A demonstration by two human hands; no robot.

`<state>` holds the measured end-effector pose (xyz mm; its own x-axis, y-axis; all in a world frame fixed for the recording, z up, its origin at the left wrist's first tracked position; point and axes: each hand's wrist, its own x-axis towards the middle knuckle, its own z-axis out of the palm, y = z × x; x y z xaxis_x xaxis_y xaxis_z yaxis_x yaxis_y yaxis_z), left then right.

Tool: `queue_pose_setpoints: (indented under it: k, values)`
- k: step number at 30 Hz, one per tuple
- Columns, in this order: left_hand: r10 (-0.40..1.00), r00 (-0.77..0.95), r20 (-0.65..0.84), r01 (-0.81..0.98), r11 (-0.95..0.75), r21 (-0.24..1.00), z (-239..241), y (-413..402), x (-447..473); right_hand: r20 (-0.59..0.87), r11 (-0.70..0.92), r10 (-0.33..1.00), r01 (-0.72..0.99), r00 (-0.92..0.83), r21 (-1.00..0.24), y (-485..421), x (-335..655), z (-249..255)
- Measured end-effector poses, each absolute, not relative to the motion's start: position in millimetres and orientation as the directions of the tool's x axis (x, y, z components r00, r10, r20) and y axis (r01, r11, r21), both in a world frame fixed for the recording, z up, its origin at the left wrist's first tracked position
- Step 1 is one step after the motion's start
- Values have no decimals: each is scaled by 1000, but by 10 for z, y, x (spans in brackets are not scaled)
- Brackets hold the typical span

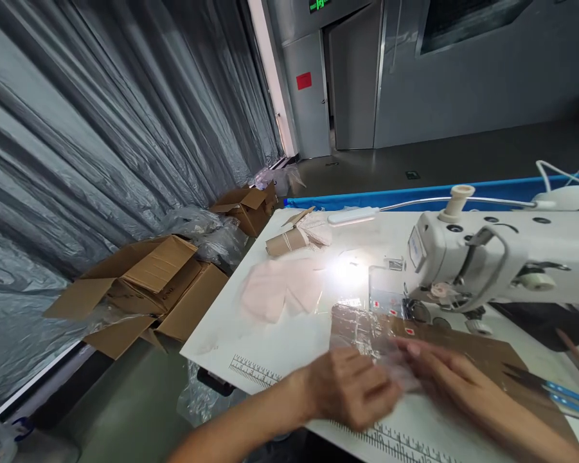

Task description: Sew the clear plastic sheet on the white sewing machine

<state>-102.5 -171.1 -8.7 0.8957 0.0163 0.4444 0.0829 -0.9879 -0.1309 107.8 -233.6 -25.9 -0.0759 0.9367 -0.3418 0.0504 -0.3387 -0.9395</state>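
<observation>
A thin, pale, see-through piece of fabric (pixel 401 368), smeared by motion, lies between my hands in front of the sewing machine (pixel 463 251). Curled fingers on my left hand (pixel 354 388) pinch its left side. My right hand (pixel 446 370) grips the right part between thumb and fingers, close to the needle area. Beneath them a brown board (pixel 482 347), partly wrapped in shiny clear tape (pixel 354 321), covers the machine bed. Blurred pale pink cut pieces (pixel 265 289) lie flat on the white table (pixel 216 334), left of a bright light spot.
Blue-handled scissors (pixel 571 395) rest at the right, points toward my right hand. A tied brown roll (pixel 286 243) and a white lamp bar (pixel 353 215) are at the back. Printed ruler marks (pixel 255 371) run along the front edge. Open cardboard boxes (pixel 154 276) stand left of the table.
</observation>
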Motion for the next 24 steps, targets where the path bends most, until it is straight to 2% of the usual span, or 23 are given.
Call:
queue_pose_setpoints:
  k: [3,5,8,10,12,14,15,17,20,24]
  values:
    - [23,864,504,-11,-998,64,-61,-1946,-889,-56,-87,994,383,92,-920,-2369,1184,-176]
    - [94,822,561,-75,-960,271,25,-2029,-855,10,-9,999,379,49,-925,-2465,1249,-148]
    - [370,764,530,-59,-776,628,201,-2008,-855,-141,-112,983,226,-115,-968,-2632,1294,-153]
    - [592,724,355,33,-543,839,286,-1893,-873,-249,-210,939,179,-236,-961,-2671,1294,-155]
    - [685,719,116,84,-251,964,306,-1717,-892,-306,-271,886,148,-347,-951,-2619,1292,-137]
    - [666,742,-77,131,-32,991,268,-1519,-895,-320,-290,871,136,-371,-947,-2506,1312,-102]
    - [635,760,-137,164,17,986,235,-1426,-887,-335,-298,872,155,-356,-942,-2443,1334,-83]
    - [597,779,-193,235,7,972,164,-1274,-847,-364,-308,879,215,-307,-927,-2338,1391,-49]
    - [618,760,-201,334,-106,937,81,-1155,-747,-380,-318,900,273,-214,-908,-2258,1468,-26]
    - [660,722,-205,411,-172,895,13,-1146,-637,-407,-367,901,235,-151,-900,-2220,1508,-66]
